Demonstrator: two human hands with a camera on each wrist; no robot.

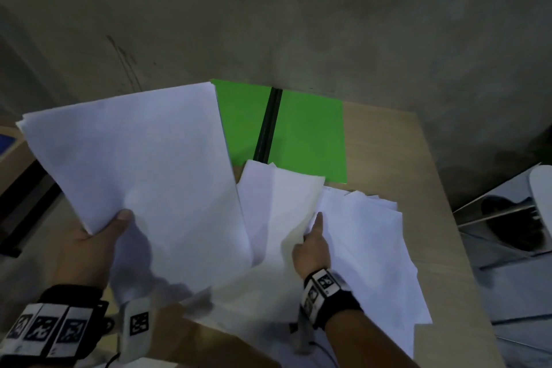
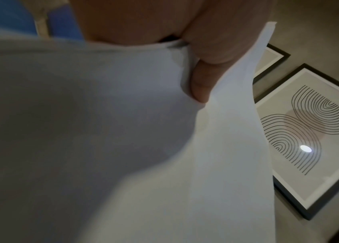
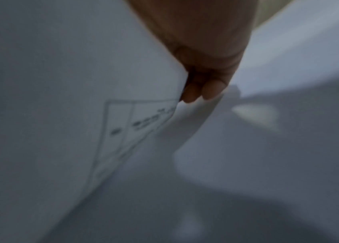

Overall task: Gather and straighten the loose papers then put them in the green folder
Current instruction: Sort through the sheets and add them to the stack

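Observation:
My left hand (image 1: 98, 236) grips a stack of white papers (image 1: 140, 158) at its near corner, thumb on top, and holds it raised above the table's left side. In the left wrist view fingers (image 2: 201, 78) curl under the stack (image 2: 102, 131). My right hand (image 1: 310, 245) pinches the edge of a lifted sheet (image 1: 280, 218), which bends upward; the right wrist view shows fingertips (image 3: 204, 92) on that sheet (image 3: 81, 98), with a printed table on it. More loose papers (image 1: 370, 248) lie fanned on the table. The green folder (image 1: 310, 134) lies open behind, its black spine in the middle.
The wooden table (image 1: 385, 140) ends at the right near a white chair (image 1: 525, 212). A grey floor lies beyond the table's far edge. Framed pictures (image 2: 310, 136) show in the left wrist view.

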